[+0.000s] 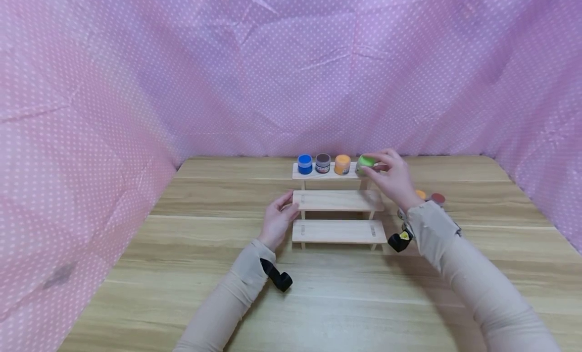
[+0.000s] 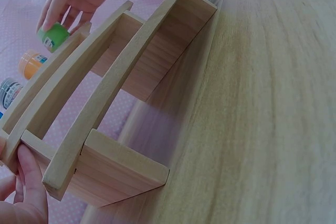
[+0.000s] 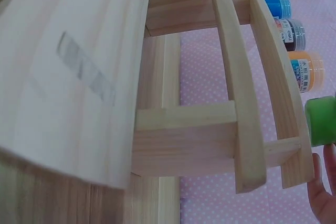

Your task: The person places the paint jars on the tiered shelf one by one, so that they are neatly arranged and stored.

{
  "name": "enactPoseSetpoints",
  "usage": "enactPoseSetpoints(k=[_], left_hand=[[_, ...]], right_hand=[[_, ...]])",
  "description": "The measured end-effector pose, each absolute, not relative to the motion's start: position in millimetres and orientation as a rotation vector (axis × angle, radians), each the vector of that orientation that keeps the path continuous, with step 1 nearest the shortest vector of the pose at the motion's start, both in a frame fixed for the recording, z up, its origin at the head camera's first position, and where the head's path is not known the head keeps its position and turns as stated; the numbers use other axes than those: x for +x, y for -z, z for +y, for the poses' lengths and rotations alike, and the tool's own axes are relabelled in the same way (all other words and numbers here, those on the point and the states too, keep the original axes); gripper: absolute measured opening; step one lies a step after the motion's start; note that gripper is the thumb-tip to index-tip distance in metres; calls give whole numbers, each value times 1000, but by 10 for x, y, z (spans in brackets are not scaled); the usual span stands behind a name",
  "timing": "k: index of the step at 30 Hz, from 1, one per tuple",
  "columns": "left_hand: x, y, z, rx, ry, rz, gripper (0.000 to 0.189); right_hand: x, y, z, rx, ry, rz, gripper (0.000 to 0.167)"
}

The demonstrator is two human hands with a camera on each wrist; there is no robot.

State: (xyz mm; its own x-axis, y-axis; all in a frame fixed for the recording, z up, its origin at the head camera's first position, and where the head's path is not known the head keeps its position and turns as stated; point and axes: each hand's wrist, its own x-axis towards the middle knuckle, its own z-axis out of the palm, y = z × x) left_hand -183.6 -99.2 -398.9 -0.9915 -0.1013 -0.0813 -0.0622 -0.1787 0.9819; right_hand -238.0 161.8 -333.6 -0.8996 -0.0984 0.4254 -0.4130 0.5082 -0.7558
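Note:
A wooden three-step shelf [image 1: 336, 200] stands on the table. My left hand [image 1: 276, 221] grips the left end of its middle step; the fingers show at the step's edge in the left wrist view. My right hand [image 1: 392, 176] holds a green paint jar [image 1: 365, 164] by its sides at the right end of the top step. Left of it on that step stand an orange paint jar [image 1: 342, 165], a dark brown jar [image 1: 323, 163] and a blue jar [image 1: 305, 164], all upright in a row. The middle and lowest steps bear no jars.
Beside the shelf's right side, partly hidden by my right forearm, stand more jars, among them a reddish-brown one [image 1: 438, 198] and an orange one [image 1: 420, 194]. A pink dotted cloth [image 1: 291, 79] hangs behind and along both sides of the wooden table [image 1: 218, 241].

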Motion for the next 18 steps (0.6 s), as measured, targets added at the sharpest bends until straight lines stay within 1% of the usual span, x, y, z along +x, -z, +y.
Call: enactPoseSetpoints(k=[7, 18], left_hand=[[-1829, 3982, -993, 230, 2400, -1989, 46], [-1825, 4002, -986, 210, 2397, -1968, 45]], right_hand=[[-2412, 3332, 1604, 442, -1306, -2451, 31], [-2438, 3341, 1587, 471, -1323, -2460, 31]])
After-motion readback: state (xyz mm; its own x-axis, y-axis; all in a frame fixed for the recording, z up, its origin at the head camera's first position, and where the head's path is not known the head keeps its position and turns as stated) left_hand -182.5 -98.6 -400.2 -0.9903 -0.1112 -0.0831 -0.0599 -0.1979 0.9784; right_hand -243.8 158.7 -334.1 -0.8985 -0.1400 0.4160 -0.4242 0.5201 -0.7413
